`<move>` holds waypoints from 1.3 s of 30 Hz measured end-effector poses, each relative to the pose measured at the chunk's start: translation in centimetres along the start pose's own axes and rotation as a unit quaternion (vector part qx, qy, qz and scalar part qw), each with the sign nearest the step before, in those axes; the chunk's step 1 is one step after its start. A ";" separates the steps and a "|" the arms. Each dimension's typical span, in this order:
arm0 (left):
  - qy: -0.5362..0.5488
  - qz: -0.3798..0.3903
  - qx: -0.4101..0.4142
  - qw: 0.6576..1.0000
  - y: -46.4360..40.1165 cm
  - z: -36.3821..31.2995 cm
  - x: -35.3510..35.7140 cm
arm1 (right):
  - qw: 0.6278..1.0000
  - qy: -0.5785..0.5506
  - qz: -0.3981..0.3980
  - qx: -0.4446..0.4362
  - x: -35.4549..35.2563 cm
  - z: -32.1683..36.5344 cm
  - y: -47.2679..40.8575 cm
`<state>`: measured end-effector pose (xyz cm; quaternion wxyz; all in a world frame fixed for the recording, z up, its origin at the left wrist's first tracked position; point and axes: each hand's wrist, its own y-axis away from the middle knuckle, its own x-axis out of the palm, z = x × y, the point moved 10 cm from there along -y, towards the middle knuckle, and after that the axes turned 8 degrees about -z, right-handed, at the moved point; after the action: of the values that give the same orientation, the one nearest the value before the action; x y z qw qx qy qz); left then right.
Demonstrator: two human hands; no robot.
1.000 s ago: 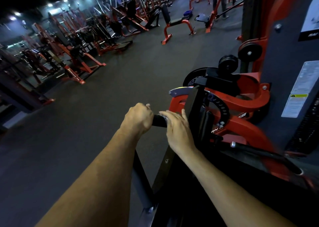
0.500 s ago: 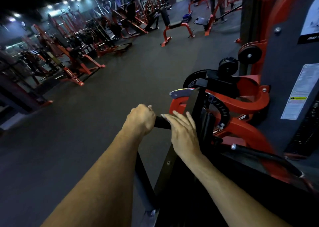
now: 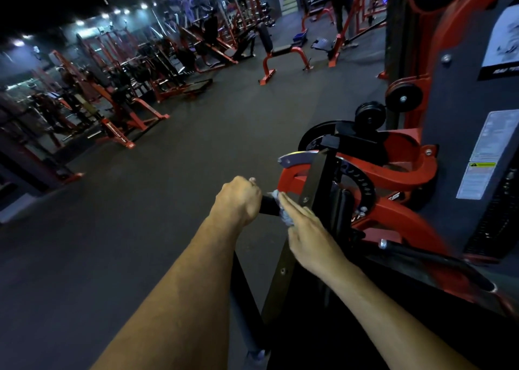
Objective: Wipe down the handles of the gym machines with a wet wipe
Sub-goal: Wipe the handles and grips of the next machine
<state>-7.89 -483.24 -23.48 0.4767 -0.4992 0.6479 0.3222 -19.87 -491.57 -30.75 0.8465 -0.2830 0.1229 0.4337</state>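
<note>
I'm looking at one black handle point(image 3: 269, 207) sticking out sideways from the dark upright bar point(image 3: 314, 184) of the red machine point(image 3: 393, 184), low in the middle of my view. One pale wipe point(image 3: 283, 211) is sitting bunched on the handle right beside that bar. My left hand point(image 3: 238, 201) is curling into a fist around the outer end of the handle, knuckles up, gripping it. My right hand point(image 3: 309, 234) is lying over the wipe with its fingers point(image 3: 292, 205) stretched out straight and together, pressing the wipe against the handle; I'm not seeing any pinch there, and the thumb is hidden from me. Only a short stretch of bare handle is showing between my two hands.

Working outward, I'm counting two black round rollers point(image 3: 369, 115) on the red frame above the handle, and one curved plate with a row of holes point(image 3: 362, 184) just behind the bar. One second bar with a chrome tip point(image 3: 415, 254) is lying to the right, well clear of my hands. One grey panel point(image 3: 463, 133) with two labels I cannot read is rising on the far right. Across the dark floor point(image 3: 140, 215), rows of red machines point(image 3: 126, 94) are standing along the left, too many and too dim to count, and one red bench point(image 3: 280, 57) is standing alone further back.
</note>
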 end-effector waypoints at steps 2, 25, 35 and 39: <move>0.004 0.014 0.008 1.000 0.2 -0.1 0.2 | 0.998 0.053 -0.009 -0.023 -0.5 -0.8 -0.7; 0.316 0.192 0.166 0.914 -0.2 -0.9 2.6 | 0.983 0.022 -0.146 0.113 -2.2 4.1 -4.9; 0.345 0.245 0.233 0.875 0.1 -1.5 2.7 | 0.938 0.041 -0.318 0.134 -2.2 3.3 0.3; 0.315 0.271 0.268 0.869 0.2 -1.8 2.8 | 0.914 0.053 -0.341 0.214 -2.4 3.9 -0.7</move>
<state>-8.79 -485.76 -25.47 0.2565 -0.2318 0.9351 0.0785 -20.86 -491.22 -26.27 0.9756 -0.1421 0.1534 0.0668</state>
